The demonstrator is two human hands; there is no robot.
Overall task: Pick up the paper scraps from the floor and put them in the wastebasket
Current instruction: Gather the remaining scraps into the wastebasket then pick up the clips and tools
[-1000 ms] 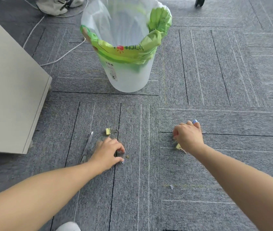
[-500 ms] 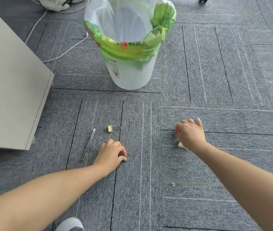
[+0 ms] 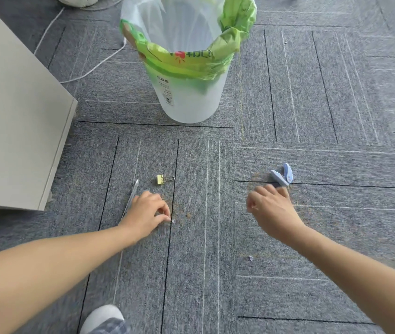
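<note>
The wastebasket [image 3: 189, 102] is a frosted white plastic bin, upright on the carpet [image 3: 312, 104], with a green bag folded over its rim. One small pale paper scrap [image 3: 251, 258] lies well short of it. A tiny white bit [image 3: 173, 221] pokes out from the left hand's [image 3: 147, 213] pinched fingertips.

Bright, even light, hardly any shadows on the carpet [image 3: 312, 104]. Right hand [image 3: 272, 208] is smeared with motion blur, left hand [image 3: 147, 213] looks sharp. Wide-angle lens bends the carpet lines toward the edges.
</note>
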